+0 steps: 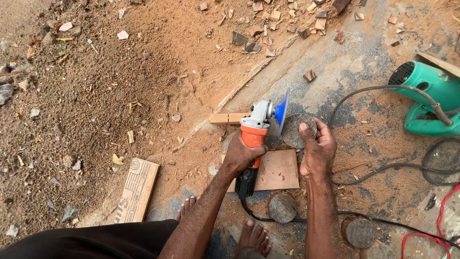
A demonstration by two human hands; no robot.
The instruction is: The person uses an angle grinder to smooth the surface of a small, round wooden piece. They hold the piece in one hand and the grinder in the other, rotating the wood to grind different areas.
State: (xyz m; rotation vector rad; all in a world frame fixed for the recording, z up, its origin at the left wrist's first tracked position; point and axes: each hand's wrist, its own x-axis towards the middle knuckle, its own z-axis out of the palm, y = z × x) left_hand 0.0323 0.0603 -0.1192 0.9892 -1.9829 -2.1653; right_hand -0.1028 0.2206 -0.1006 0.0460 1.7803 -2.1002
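From the head view, we saw the left hand (242,154) wrapped around the orange grinder (254,144), the right hand (316,151) pinching a round wood disc (296,129) against its blue pad (282,111) above the sawdust-strewn floor (364,67). Two more discs (281,207) lay near the feet, apparently waiting.

- Bare sawdust ground (120,96) is lying open left of the orange grinder (254,136).
- Black cables (383,168) and a green machine (429,98) are crowding the right.
- Two round wood discs (281,207) are blocking the near ground.
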